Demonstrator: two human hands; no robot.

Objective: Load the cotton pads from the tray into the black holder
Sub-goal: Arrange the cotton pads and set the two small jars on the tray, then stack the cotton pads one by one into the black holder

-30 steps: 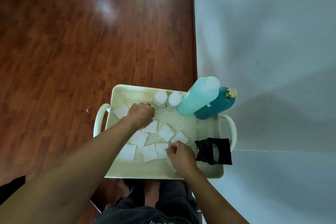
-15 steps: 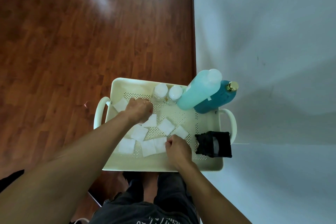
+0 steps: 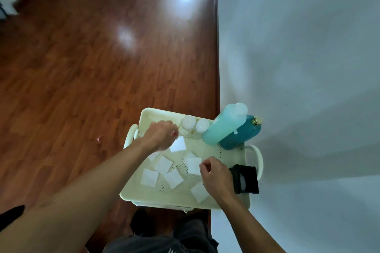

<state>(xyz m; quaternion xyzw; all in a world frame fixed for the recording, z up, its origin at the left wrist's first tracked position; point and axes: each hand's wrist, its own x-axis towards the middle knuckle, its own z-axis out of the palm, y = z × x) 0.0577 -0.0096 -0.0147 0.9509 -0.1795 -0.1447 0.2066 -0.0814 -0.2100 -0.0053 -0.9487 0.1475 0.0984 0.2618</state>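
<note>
A cream perforated tray (image 3: 152,198) with side handles holds several white square cotton pads (image 3: 163,164). My left hand (image 3: 161,136) hovers over the tray's far left part, pinching one cotton pad (image 3: 178,144) that hangs from its fingertips. My right hand (image 3: 214,175) is over the tray's right side, fingers pinched on a cotton pad (image 3: 193,165). The black holder (image 3: 245,178) stands at the tray's right edge, just right of my right hand, with something white inside it.
Two small white-capped jars (image 3: 195,126), a light turquoise bottle (image 3: 225,125) and a dark teal bottle (image 3: 243,133) stand at the tray's far side. A grey wall (image 3: 308,68) rises on the right; wooden floor (image 3: 82,68) lies to the left. My legs show below the tray.
My left hand has lifted a pad off the tray floor. My right hand has shifted right toward the holder, a pad pinched in its fingers. The camera has tilted up.
</note>
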